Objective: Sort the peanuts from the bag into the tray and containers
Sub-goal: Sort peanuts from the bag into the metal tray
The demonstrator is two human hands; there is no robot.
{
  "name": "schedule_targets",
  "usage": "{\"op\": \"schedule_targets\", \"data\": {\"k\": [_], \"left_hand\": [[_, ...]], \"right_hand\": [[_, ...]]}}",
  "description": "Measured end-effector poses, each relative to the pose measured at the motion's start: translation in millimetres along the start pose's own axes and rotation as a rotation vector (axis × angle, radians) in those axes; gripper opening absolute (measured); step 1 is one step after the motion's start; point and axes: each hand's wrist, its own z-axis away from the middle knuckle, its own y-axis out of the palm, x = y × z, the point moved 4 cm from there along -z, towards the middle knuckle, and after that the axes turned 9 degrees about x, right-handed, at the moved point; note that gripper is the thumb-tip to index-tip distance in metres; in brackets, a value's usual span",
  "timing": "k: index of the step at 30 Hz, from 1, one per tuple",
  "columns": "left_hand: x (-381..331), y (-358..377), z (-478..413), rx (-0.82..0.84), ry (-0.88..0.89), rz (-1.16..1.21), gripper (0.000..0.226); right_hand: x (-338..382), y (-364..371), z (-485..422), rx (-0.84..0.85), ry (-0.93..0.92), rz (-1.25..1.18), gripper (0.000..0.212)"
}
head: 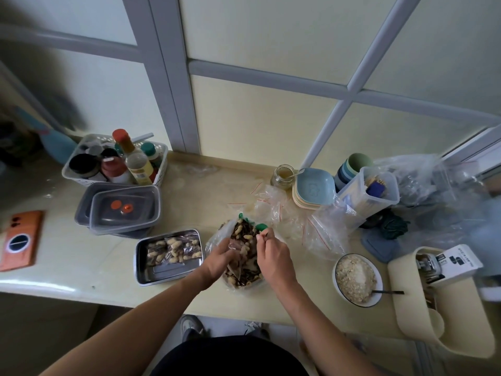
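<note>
A big clear bag of peanuts [242,234], mixed with dark bits, lies open on the counter in front of me. My left hand [218,257] is inside its mouth, gripping a small clear pouch of peanuts [241,253]. My right hand [273,256] pinches the bag's upper right rim beside a green clip [261,227]. Left of the bag stands a steel tray [151,278] with two small filled peanut pouches [173,249] lying in its far half. Two stacked grey lidded containers [123,210] sit behind the tray.
A white basket of sauce bottles [81,180] stands at the back left, an orange phone [20,240] at the far left. Empty zip bags [298,221] lie right of the bag. A bowl of crumbs with a spoon [356,279], stacked plates [311,188] and tubs crowd the right.
</note>
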Motion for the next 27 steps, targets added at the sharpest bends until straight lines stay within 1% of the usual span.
{"op": "schedule_targets", "data": {"k": [3,5,8,11,14,20,21,24,27], "left_hand": [[-2.0,-3.2,2.3,0.046,0.009,0.047,0.049],[1.4,-4.8,3.0,0.101,0.01,0.013,0.05],[2.4,-7.1,4.6,0.12,0.031,-0.071,0.038],[2.8,-9.9,3.3,0.093,0.054,-0.186,0.027],[0.8,-9.6,1.2,0.086,0.062,-0.252,0.026],[-9.7,-3.8,-8.5,0.101,0.076,-0.331,0.034],[-11.3,-2.4,-10.6,0.102,0.069,-0.343,0.031],[-18.2,4.9,-18.8,0.095,0.053,-0.397,0.012],[-21.6,9.8,-27.8,0.083,0.027,-0.442,0.015]], "right_hand": [[-9.9,9.0,4.5,0.003,0.161,-0.178,0.033],[-18.5,12.1,6.9,0.024,0.342,-0.364,0.037],[-33.4,10.7,12.3,-0.002,0.615,-0.628,0.036],[-49.7,6.4,19.7,-0.074,0.745,-0.8,0.033],[-57.7,-0.4,27.1,-0.12,0.769,-0.852,0.029],[-55.3,-29.8,26.2,-0.191,0.672,-0.75,0.034],[-54.1,-34.9,24.9,-0.202,0.658,-0.73,0.034],[-48.3,-50.5,19.7,-0.237,0.618,-0.69,0.035],[-41.4,-63.5,15.1,-0.272,0.591,-0.713,0.031]]}}
